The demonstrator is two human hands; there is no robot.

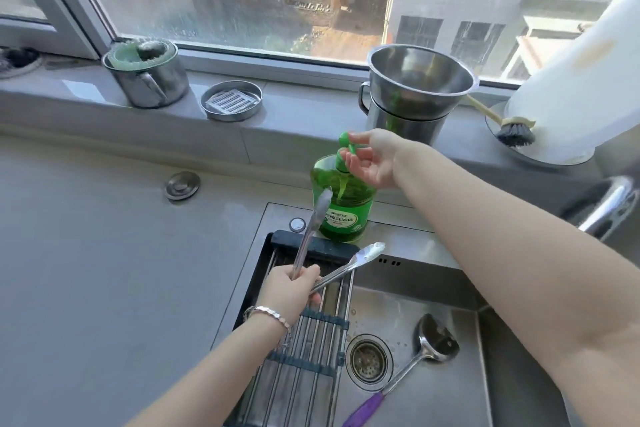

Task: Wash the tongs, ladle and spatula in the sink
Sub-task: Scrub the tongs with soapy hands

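My left hand (pixel 289 291) grips the steel tongs (pixel 349 267) near their hinge, above the left part of the sink (pixel 408 305); the two arms splay apart and point away from me. My right hand (pixel 372 161) rests on the pump head of a green dish soap bottle (pixel 343 208) standing on the sink's back ledge, thumb on the pump, fingers cupped under the spout. A steel ladle with a purple handle (pixel 429 347) lies in the basin to the right of the drain (pixel 369 360). No spatula is in sight.
A roll-up drying rack (pixel 304 354) spans the sink's left side. On the windowsill stand a lidded steel pot (pixel 149 76), a round soap dish (pixel 231 100), a steel bowl on a pot (pixel 415 94), a dish brush (pixel 512 132) and a paper towel roll (pixel 575 94). The tap (pixel 609 204) sits at right.
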